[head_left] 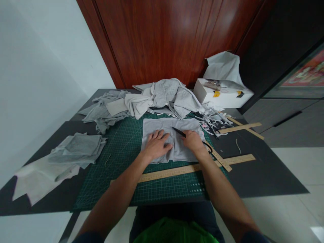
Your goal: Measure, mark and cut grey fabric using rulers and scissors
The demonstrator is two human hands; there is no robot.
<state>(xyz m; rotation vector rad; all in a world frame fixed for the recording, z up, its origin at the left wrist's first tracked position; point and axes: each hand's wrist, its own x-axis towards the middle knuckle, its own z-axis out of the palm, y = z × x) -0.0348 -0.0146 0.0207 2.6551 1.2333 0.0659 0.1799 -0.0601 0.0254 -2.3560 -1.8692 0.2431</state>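
A grey cloth [181, 152] is spread beneath both hands, and its long axis is laid crosswise, from the left-hand side to the right-hand side. The hands are held apart, with a strip of the cloth left bare between them. The left half is covered by the left hand [157, 145], which is laid flat with its fingers spread; the right half is reached by the right hand [192, 140], which is closed around black scissors [178, 131].

The blades are pointed ahead and leftward from the right hand, slantwise over the cloth, so that the tip is brought beyond the left fingers and nearer to the far edge than to the near one. The right hand is the nearer to the blades. No gap between them can be made out. A handle loop is seen just beside the right wrist.

The cloth is backed by a green mat [118, 145]. On the near side of the hands, a long ruler [169, 172] is passed crosswise below the cloth, and it is met by a short ruler [219, 158] beside the right forearm. Beyond the hands a pile [164, 96] is heaped; folded pieces [83, 146] are stacked well to the left hand's left.
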